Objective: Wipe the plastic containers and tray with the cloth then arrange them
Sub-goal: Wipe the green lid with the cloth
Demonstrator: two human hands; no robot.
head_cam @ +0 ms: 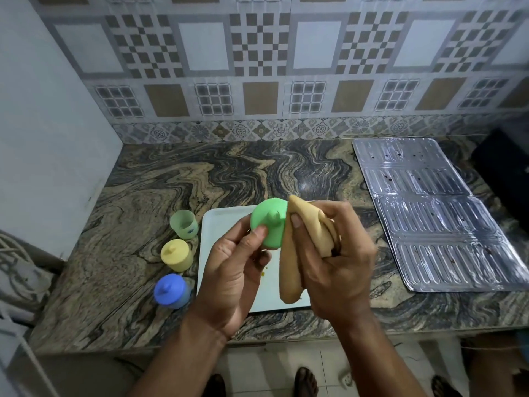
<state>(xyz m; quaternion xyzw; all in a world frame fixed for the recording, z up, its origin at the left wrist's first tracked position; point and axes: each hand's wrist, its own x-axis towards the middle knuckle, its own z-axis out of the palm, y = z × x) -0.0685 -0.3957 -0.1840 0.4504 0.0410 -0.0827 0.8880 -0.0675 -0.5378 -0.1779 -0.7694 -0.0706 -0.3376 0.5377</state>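
My left hand [232, 270] holds a green lid [270, 223] with a small knob, thumb on its top face, raised above the white tray [210, 239]. My right hand [335, 259] grips a tan cloth [306, 224] bunched against the lid's right edge, one end hanging down over the tray. To the left of the tray stand an open green container [183, 224] without a lid, a yellow lidded container [176, 255] and a blue lidded container [171, 290], in a line on the marble counter.
A ribbed foil sheet [429, 213] lies on the counter at the right, with a dark object [506, 173] behind it. The tiled wall runs along the back and a white wall closes the left side. The counter's front edge is just below my wrists.
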